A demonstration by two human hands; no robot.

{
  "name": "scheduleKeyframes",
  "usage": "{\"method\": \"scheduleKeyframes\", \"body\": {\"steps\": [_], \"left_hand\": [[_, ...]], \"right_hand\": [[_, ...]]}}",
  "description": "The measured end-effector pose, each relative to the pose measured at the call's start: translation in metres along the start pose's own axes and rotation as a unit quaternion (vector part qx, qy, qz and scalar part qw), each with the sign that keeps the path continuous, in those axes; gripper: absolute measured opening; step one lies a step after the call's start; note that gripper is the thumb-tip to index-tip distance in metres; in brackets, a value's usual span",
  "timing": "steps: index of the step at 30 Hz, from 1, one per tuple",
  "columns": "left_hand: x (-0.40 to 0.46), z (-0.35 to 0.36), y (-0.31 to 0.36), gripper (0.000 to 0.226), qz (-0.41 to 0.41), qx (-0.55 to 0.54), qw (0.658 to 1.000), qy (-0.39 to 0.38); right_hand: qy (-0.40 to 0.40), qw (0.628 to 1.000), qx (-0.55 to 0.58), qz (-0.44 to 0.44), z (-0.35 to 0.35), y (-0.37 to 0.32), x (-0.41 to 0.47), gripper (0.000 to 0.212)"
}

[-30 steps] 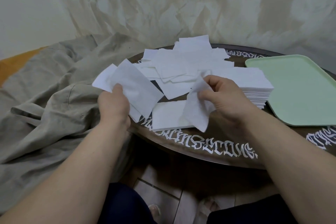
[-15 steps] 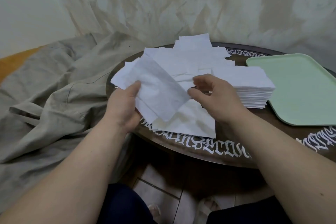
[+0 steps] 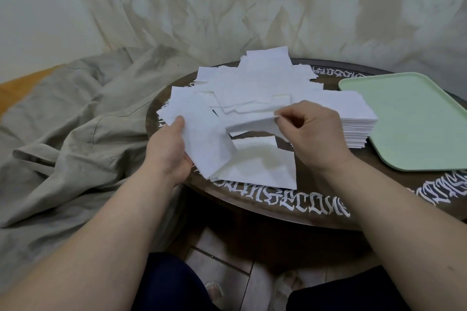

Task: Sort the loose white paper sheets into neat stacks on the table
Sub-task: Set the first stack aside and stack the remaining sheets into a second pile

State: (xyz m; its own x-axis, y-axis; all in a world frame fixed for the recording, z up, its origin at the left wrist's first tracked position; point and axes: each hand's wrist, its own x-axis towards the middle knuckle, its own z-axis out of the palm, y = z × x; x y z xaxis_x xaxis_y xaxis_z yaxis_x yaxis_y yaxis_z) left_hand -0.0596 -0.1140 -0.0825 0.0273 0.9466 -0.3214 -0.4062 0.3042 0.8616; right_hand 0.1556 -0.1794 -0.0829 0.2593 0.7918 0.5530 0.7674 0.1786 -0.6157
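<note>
Round dark desk (image 3: 316,199) with white lettering on its rim, grey-beige cloth (image 3: 75,121) bunched to its left. Pale green tray (image 3: 414,118) on the desk's right. Loose white paper sheets (image 3: 255,83) heaped mid-desk, a neat stack (image 3: 358,131) beside the tray. Left hand (image 3: 168,151) grips a few sheets (image 3: 202,139), thumb on top. Right hand (image 3: 316,131) fingers pinch one sheet (image 3: 252,125) by its edge.

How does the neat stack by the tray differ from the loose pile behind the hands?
The neat stack has squared, aligned edges and stands tall; the loose pile lies spread out, its sheets overlapping at mixed angles. The stack sits beside the green tray, the pile further left and back on the table. Both are white sheets.
</note>
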Motion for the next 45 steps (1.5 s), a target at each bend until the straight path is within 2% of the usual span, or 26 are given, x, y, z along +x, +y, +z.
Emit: {"method": "scheduleKeyframes", "body": {"steps": [4, 5, 6, 7, 9, 10, 11, 14, 17, 19, 22, 23, 25, 27, 28, 29, 31, 33, 34, 36, 37, 38, 39, 41, 42, 45], "left_hand": [[-0.001, 0.0, 0.003, 0.027, 0.021, -0.004, 1.0, 0.013], [-0.001, -0.001, 0.004, 0.025, 0.031, -0.008, 0.999, 0.019], [-0.001, -0.001, 0.006, 0.024, 0.04, -0.012, 0.999, 0.022], [-0.001, -0.002, 0.007, 0.024, 0.048, -0.016, 0.998, 0.024], [-0.001, -0.002, 0.008, 0.023, 0.066, -0.017, 0.997, 0.022], [-0.001, -0.002, 0.008, 0.024, 0.077, -0.009, 0.997, 0.015], [-0.001, -0.002, 0.009, 0.027, 0.088, 0.007, 0.996, 0.006], [0.0, 0.0, 0.007, 0.038, 0.11, 0.067, 0.992, -0.003], [0.001, 0.0, 0.004, 0.034, 0.105, 0.099, 0.99, 0.009], [0.002, -0.001, 0.002, 0.029, 0.095, 0.105, 0.99, 0.014], [0.005, -0.009, 0.002, 0.021, 0.08, 0.119, 0.989, 0.026], [0.006, -0.012, 0.002, 0.02, 0.08, 0.123, 0.989, 0.029], [0.005, -0.014, 0.002, 0.019, 0.084, 0.125, 0.988, 0.022], [0.004, -0.012, 0.001, 0.019, 0.091, 0.13, 0.987, 0.008], [0.004, -0.01, 0.001, 0.019, 0.096, 0.148, 0.984, 0.003], [0.005, -0.009, 0.001, 0.017, 0.111, 0.179, 0.978, 0.0], [0.006, -0.004, 0.007, 0.014, 0.177, 0.278, 0.944, -0.013], [0.006, 0.004, 0.016, 0.013, 0.264, 0.39, 0.881, -0.047], [0.003, 0.011, 0.021, 0.012, 0.298, 0.445, 0.841, -0.081], [-0.006, 0.028, 0.027, 0.017, 0.347, 0.545, 0.746, -0.158], [-0.011, 0.037, 0.027, 0.02, 0.353, 0.577, 0.711, -0.191], [-0.015, 0.044, 0.027, 0.02, 0.349, 0.595, 0.691, -0.215], [-0.016, 0.048, 0.025, 0.02, 0.334, 0.6, 0.69, -0.226], [-0.018, 0.05, 0.022, 0.015, 0.278, 0.567, 0.74, -0.231], [-0.018, 0.047, 0.02, 0.017, 0.242, 0.55, 0.766, -0.226], [-0.013, 0.028, 0.006, 0.024, 0.091, 0.549, 0.793, -0.248]], "right_hand": [[0.054, 0.997, -0.051, -0.029, -0.001, 0.004, 0.003, 0.009], [0.038, 0.997, -0.057, -0.039, -0.003, 0.004, 0.003, 0.009], [-0.026, 0.997, -0.062, -0.045, -0.005, 0.004, 0.002, 0.009], [-0.136, 0.987, -0.076, -0.044, -0.006, 0.004, -0.001, 0.01], [-0.36, 0.926, -0.114, -0.019, -0.005, 0.002, -0.008, 0.012], [-0.403, 0.906, -0.125, -0.001, -0.006, 0.002, -0.01, 0.012], [-0.393, 0.911, -0.124, 0.015, -0.007, 0.002, -0.01, 0.011], [-0.236, 0.964, -0.103, 0.064, -0.012, 0.0, -0.003, 0.007], [-0.158, 0.979, -0.108, 0.072, -0.008, -0.008, 0.008, 0.009], [-0.097, 0.988, -0.107, 0.049, -0.005, -0.014, 0.018, 0.009], [-0.009, 0.992, -0.106, -0.064, -0.003, -0.018, 0.026, 0.006], [-0.017, 0.988, -0.115, -0.104, -0.002, -0.015, 0.022, 0.006], [-0.148, 0.967, -0.155, -0.138, 0.0, -0.004, 0.005, 0.006], [-0.353, 0.902, -0.222, -0.108, 0.0, 0.003, -0.011, 0.011], [-0.415, 0.873, -0.24, -0.083, -0.001, 0.006, -0.015, 0.016], [-0.438, 0.866, -0.235, -0.054, -0.003, 0.008, -0.015, 0.021], [-0.383, 0.905, -0.183, -0.009, -0.008, 0.004, -0.011, 0.03], [-0.266, 0.958, -0.104, 0.034, -0.01, -0.001, -0.001, 0.035], [-0.221, 0.972, -0.024, 0.081, -0.011, -0.006, 0.004, 0.041], [-0.182, 0.956, 0.143, 0.178, -0.012, -0.014, 0.011, 0.057], [-0.189, 0.94, 0.191, 0.211, -0.013, -0.017, 0.013, 0.058], [-0.204, 0.926, 0.219, 0.23, -0.013, -0.017, 0.014, 0.051], [-0.214, 0.916, 0.236, 0.244, -0.015, -0.018, 0.013, 0.038], [-0.203, 0.908, 0.25, 0.269, -0.02, -0.019, 0.01, 0.013], [-0.183, 0.904, 0.257, 0.288, -0.022, -0.016, 0.008, 0.008], [-0.152, 0.868, 0.296, 0.369, -0.026, -0.002, -0.001, 0.013]]}}
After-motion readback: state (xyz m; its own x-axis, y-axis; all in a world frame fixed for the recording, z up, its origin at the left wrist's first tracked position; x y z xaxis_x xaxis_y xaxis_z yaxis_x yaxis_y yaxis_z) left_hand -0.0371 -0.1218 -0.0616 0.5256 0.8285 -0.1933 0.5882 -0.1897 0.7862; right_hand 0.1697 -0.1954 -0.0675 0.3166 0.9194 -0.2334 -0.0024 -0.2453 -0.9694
